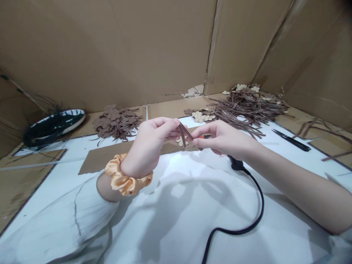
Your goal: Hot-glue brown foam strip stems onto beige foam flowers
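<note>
My left hand (156,137), with an orange scrunchie (129,176) round its wrist, pinches a folded brown checked ribbon (182,135) between thumb and fingers. On the other side, my right hand (220,138) grips the slanting length of the same ribbon, one end poking out below the fingertips. Behind the ribbon a cream flower cutout (180,141) lies on a cardboard strip (101,157), partly covered by my hands. A bit of orange (205,136) shows behind my right fingers, and a black cabled tool (236,163) sits under that hand, mostly hidden.
Brown flower cutouts (114,119) are heaped at back left, beside a plate (74,119) of dark threads. A large pile of ribbon strips (247,106) and cream flowers (202,116) stand at back right, with black tweezers (294,141) nearer. A black cable (242,231) curves across the white surface.
</note>
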Action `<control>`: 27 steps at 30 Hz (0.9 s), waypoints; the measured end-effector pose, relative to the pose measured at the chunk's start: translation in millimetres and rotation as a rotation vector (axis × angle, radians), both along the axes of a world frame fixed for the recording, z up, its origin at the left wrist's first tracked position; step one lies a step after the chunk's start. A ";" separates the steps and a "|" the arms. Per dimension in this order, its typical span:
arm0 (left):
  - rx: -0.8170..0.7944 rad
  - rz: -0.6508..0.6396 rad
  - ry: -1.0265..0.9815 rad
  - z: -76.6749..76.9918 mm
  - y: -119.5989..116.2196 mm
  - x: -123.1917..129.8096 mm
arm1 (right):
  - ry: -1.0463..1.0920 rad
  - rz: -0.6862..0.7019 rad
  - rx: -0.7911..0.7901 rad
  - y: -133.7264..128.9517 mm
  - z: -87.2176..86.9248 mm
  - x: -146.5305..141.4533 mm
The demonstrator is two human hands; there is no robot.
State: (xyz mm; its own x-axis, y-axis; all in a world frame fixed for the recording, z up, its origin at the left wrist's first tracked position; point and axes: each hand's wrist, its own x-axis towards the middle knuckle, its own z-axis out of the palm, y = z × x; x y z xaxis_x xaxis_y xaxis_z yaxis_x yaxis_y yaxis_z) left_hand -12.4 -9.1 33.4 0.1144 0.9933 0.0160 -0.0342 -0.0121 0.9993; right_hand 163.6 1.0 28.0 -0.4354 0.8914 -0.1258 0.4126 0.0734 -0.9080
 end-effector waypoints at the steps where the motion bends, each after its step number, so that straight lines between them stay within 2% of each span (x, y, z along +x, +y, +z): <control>1: -0.001 0.010 0.000 0.4 0.3 0.1 | -0.002 0.008 -0.005 0.4 -0.2 0.4; 6: 0.038 0.079 0.040 -1.3 -1.8 0.7 | 0.030 -0.075 0.046 -2.2 2.5 0.4; 10: 0.074 0.019 0.043 -4.5 -8.7 3.2 | 0.137 -0.143 0.108 -9.4 5.0 -3.5; 15: 0.052 -0.022 0.029 -6.0 -15.2 8.3 | 0.150 -0.193 0.091 -15.9 6.4 -8.5; 20: 0.027 0.005 0.031 -4.9 -17.1 9.6 | 0.147 -0.194 0.029 -15.9 7.5 -9.3; 27: 0.090 0.070 0.088 -7.8 -17.1 8.0 | 0.197 -0.148 -0.010 -13.9 7.6 -7.7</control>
